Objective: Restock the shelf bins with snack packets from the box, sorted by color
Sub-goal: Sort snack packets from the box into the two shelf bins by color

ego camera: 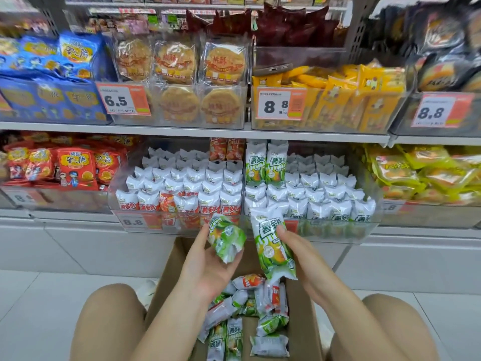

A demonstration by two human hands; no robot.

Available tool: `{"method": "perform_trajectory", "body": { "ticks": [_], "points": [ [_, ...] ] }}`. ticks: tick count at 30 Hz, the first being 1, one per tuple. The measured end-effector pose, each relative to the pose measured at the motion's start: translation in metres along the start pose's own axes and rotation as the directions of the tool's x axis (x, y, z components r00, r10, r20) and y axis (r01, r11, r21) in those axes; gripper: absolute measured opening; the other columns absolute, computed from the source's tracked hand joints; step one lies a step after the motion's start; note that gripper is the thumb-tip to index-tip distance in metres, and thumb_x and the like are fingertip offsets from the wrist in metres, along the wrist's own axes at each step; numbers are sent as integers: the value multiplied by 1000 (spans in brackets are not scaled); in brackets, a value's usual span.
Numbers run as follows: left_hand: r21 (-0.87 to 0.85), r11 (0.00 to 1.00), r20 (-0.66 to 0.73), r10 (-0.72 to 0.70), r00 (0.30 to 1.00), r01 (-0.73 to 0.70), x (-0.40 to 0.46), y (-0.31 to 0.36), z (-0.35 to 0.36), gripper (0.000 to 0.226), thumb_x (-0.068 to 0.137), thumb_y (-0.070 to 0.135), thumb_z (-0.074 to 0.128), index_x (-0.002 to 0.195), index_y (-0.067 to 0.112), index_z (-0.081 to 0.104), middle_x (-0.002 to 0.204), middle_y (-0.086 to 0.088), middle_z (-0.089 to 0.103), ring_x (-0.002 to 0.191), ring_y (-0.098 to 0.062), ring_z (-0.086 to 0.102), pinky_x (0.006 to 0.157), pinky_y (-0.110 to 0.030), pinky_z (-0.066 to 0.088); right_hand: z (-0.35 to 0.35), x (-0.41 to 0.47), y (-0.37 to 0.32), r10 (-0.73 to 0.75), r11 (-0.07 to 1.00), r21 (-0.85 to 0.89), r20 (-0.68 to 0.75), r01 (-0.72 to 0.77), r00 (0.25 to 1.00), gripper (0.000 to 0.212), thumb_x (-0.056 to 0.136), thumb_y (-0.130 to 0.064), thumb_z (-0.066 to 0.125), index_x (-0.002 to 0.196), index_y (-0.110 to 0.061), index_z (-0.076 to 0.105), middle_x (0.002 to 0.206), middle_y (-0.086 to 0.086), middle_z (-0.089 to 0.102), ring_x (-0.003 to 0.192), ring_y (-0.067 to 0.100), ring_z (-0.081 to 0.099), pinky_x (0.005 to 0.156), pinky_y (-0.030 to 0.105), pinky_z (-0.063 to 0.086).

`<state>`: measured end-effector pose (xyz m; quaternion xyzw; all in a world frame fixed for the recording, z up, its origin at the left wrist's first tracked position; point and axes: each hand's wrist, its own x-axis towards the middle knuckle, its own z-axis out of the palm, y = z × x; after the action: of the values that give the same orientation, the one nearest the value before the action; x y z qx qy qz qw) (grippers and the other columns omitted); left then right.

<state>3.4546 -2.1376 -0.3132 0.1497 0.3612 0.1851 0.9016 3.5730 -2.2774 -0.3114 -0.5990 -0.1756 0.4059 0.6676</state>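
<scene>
The person crouches over the cardboard box, which sits on the floor below the shelf bins. Above the box, the left hand grips 1 green packet, tilted, and the right hand grips another green packet, held nearly upright. Just above the box, the right bin holds green packets; the left bin beside it holds orange ones. More packets lie loose inside the box.

Glossy plastic-film snack packets, clear smooth plastic bins, matt brown cardboard box, shiny floor tiles.
</scene>
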Motion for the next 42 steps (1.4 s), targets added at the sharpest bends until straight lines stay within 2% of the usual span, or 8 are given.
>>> {"method": "perform_trajectory", "body": {
  "ticks": [6, 11, 15, 18, 22, 27, 30, 42],
  "points": [
    [227, 973, 101, 28, 994, -50, 16, 16, 18, 39, 87, 40, 64, 111, 9, 64, 87, -11, 72, 78, -24, 67, 60, -34, 56, -4, 30, -30, 49, 993, 105, 23, -51, 999, 37, 82, -40, 63, 111, -18, 65, 102, -4, 72, 97, 16, 66, 91, 39, 50],
    [481, 841, 245, 142, 959, -248, 43, 43, 63, 70, 70, 54, 74, 131, 23, 58, 126, 1, 63, 114, -20, 59, 99, -42, 43, -32, 79, -70, -23, 950, 311, 20, 16, 1000, 24, 69, -38, 75, 72, -19, 61, 86, 2, 64, 73, 18, 57, 62, 28, 42],
    [653, 634, 256, 330, 909, -414, 73, 48, 95, 87, 68, 69, 69, 138, 23, 46, 138, 7, 48, 131, -18, 42, 113, -47, 29, -43, 114, -71, -137, 987, 59, -155, 147, 978, 37, 82, -31, 70, 110, -18, 50, 96, 1, 67, 88, 16, 63, 70, 27, 47],
    [693, 452, 342, 480, 808, -561, 97, 46, 106, 35, 86, 41, 67, 115, 26, 53, 118, 6, 62, 96, 0, 60, 84, -19, 49, -47, 129, -67, -282, 950, -212, -259, 230, 924, 70, 72, -38, 78, 127, -14, 43, 120, 0, 58, 113, 15, 55, 94, 33, 45],
    [749, 162, 476, 543, 692, -642, 120, 44, 103, 37, 87, 35, 68, 119, 29, 49, 117, 10, 61, 107, -7, 58, 85, -23, 48, -49, 142, -66, -378, 874, -404, -220, 268, 899, 47, 86, -12, 70, 118, -24, 37, 101, -23, 47, 88, -13, 48, 69, 1, 40],
    [765, -105, 606, 451, 656, -635, 130, 42, 95, 29, 91, 35, 61, 118, 33, 51, 107, 25, 56, 98, 14, 50, 80, -6, 40, -45, 152, -53, -323, 823, -520, -94, 230, 942, 61, 85, -17, 69, 137, -21, 38, 124, -6, 54, 108, 5, 55, 71, 10, 47],
    [778, -320, 627, 459, 629, -542, 139, 44, 95, 35, 91, 49, 54, 117, 26, 57, 108, 13, 59, 107, -9, 45, 87, -25, 38, -44, 152, -55, -320, 804, -556, -102, 213, 942, 53, 88, -22, 65, 134, -26, 39, 115, -13, 54, 95, -5, 54, 65, 8, 45],
    [878, -260, 479, 465, 745, -402, 140, 47, 101, 43, 89, 52, 57, 124, 27, 59, 116, 2, 40, 120, -20, 45, 85, -25, 34, -40, 157, -47, -329, 672, -732, -166, 107, 930, 62, 90, -47, 58, 142, -15, 44, 147, 3, 41, 136, 21, 37, 103, 30, 34]
  ]
}}
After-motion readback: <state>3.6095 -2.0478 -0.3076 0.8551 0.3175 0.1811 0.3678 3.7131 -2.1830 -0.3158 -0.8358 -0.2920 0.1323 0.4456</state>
